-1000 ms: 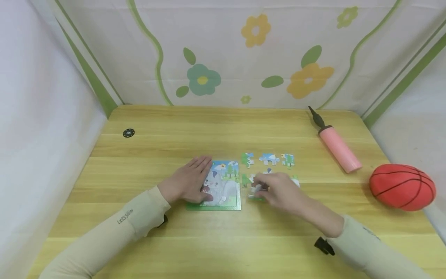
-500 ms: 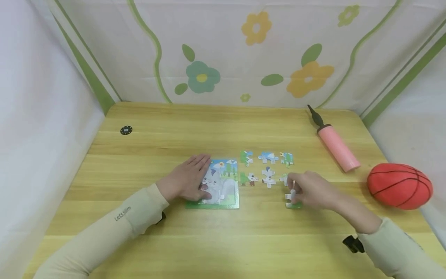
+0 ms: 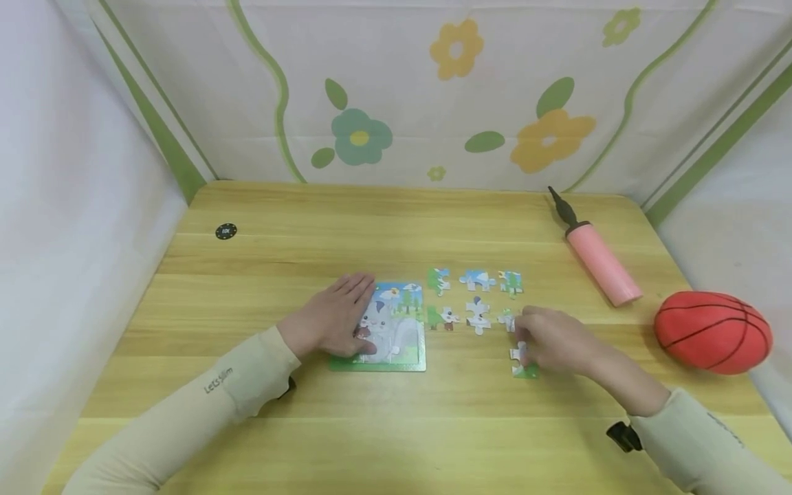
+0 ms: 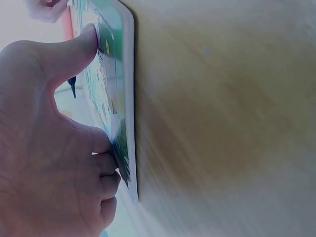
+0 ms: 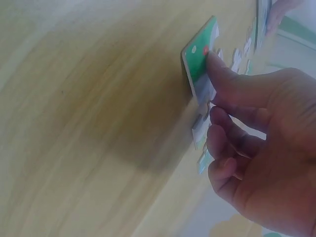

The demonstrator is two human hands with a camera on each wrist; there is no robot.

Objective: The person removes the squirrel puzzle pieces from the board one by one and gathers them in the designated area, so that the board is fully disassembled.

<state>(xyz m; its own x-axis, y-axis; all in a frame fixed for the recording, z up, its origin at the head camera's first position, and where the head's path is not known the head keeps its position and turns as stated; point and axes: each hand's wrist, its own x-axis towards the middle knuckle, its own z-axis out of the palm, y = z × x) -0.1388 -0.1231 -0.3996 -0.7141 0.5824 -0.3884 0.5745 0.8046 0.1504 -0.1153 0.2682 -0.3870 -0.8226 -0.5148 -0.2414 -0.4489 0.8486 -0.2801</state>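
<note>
My left hand [image 3: 331, 317] lies with extended fingers on the left part of the jigsaw puzzle board [image 3: 405, 344], whose picture is a grey squirrel-like animal; its thumb [image 4: 74, 52] presses the board's face. To the right of the board, my right hand [image 3: 559, 340] pinches a green and white puzzle piece [image 5: 197, 64] between thumb and fingers. That piece is slightly tilted at the table, below the loose piece [image 3: 506, 320] at the right of the lower row. Part of the pinched piece is hidden by the fingers.
Several loose pieces lie in two rows right of the board, among them a blue one [image 3: 477, 279] and a white one [image 3: 478, 316]. A pink hand pump [image 3: 600, 261] and a red ball [image 3: 713, 332] are farther right. A black disc [image 3: 226, 231] lies far left.
My right hand has moved right with the puzzle piece, from beside the board to below the lower row's right end, uncovering loose pieces. The left hand stays on the board.
</note>
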